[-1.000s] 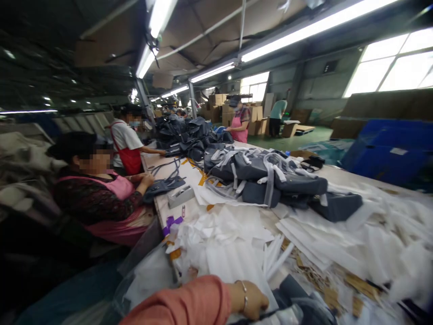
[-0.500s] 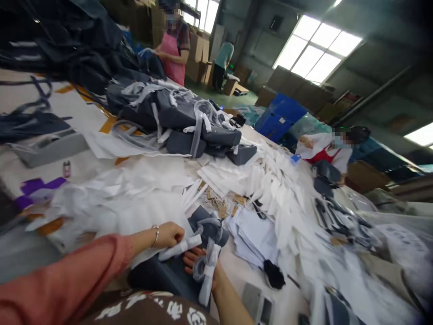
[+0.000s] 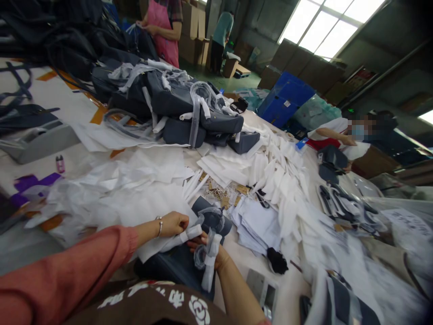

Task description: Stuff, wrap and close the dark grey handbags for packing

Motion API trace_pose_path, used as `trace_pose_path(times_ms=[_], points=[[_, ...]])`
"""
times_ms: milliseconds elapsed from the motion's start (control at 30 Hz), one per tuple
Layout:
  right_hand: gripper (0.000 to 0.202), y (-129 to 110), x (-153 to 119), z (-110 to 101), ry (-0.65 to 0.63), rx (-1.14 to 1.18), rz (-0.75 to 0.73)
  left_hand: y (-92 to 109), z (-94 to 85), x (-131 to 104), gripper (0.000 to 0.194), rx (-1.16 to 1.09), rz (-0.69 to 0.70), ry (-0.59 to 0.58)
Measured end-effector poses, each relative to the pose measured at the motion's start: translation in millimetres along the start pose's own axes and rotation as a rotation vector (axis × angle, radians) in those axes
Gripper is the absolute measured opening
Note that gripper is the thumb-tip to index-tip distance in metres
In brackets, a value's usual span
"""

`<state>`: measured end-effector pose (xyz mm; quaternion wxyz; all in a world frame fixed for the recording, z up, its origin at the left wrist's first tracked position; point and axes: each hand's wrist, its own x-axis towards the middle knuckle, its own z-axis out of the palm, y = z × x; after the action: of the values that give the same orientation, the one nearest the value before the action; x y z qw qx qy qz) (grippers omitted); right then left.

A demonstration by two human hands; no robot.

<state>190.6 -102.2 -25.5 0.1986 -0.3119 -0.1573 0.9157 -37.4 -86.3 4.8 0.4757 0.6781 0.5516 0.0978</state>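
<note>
- Curled nearly into a fist, the left hand (image 3: 174, 224) was just beside one white-wrapped handle end (image 3: 190, 233); whether its fingertips pinched anything could not be told.
- Behind a second white-wrapped handle end (image 3: 211, 261), the right hand (image 3: 219, 257) had its fingers loosely extended toward the left; the wrapping partly hid them, so how firm its hold was could not be told.
- Both wrapped ends lay over a dark bag (image 3: 165, 267), which was on the table (image 3: 233, 271) right against the brown apron (image 3: 152, 304).
- Just beyond the hands was a smaller dark piece (image 3: 213, 220) with clear wrapping on it.
- To its right lay a stack of white sheets (image 3: 257, 223), with a black bundle (image 3: 276, 261) at the near edge.
- Farther back, dark bags (image 3: 172, 97) sat heaped.
</note>
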Motion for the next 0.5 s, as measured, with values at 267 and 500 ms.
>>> trace_pose_path(times_ms=[267, 500], points=[[0.038, -4, -1, 10, -0.004, -0.064, 0.010, 2, -12.0, 0, 0.016, 0.087, -0.033, -0.025], [0.051, -3, 1, 18, -0.044, 0.008, 0.046, 8, -31.6, -38, 0.027, 0.233, -0.033, 0.004]])
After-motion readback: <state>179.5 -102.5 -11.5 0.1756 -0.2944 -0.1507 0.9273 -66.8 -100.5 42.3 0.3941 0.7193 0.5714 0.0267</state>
